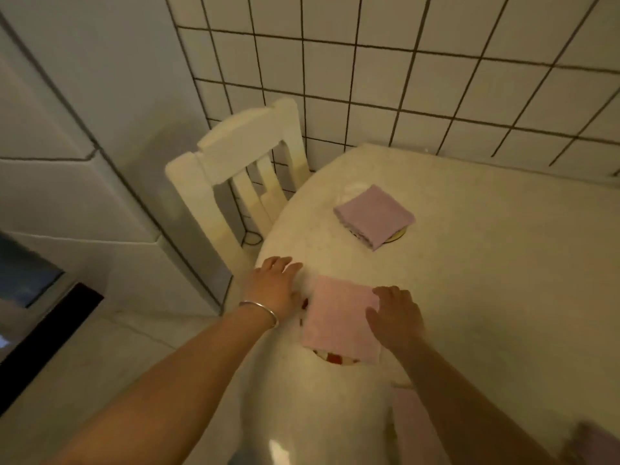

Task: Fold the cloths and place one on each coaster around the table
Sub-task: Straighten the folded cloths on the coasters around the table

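Left hand point(276, 285) flat on table point(503, 297), fingers spread; right hand point(396, 318) flat, relaxed, on folded pink cloth point(339, 318) over coaster point(335, 358)

White chair point(241, 169) against tiled wall point(436, 78)

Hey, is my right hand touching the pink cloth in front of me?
Touching. The head view shows the right hand lying with fingers spread over the right edge of the pink cloth, no gap between them.
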